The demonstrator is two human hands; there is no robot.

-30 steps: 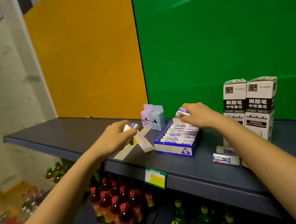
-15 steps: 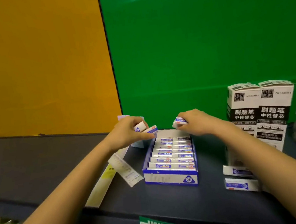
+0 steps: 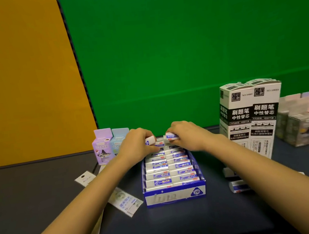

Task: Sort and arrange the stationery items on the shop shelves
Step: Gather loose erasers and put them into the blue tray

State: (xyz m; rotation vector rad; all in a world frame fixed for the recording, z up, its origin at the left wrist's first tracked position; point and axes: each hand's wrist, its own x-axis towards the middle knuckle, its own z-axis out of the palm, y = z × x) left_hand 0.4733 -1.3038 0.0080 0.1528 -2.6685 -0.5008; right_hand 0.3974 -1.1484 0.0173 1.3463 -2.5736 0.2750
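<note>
A blue and white eraser box [image 3: 175,195] marked 2B stands on the dark shelf [image 3: 34,196], filled with two rows of wrapped erasers. Over its far end, my left hand [image 3: 135,146] grips a white eraser [image 3: 150,140]. My right hand [image 3: 187,137] grips another eraser [image 3: 171,135] just beside it. Both erasers are held above the back row, almost touching each other. Two loose erasers [image 3: 238,186] lie on the shelf right of the box, partly behind my right forearm.
Two tall white refill boxes [image 3: 250,114] stand at the right, with clear-wrapped packs [image 3: 303,126] beyond. A purple box [image 3: 102,147] and a pale blue box [image 3: 119,139] stand at the left. Flat packaged strips [image 3: 124,202] lie left of the eraser box.
Both hands have come together over the far end of the eraser box, each still holding its eraser. The view has shifted closer and more square to the shelf.
</note>
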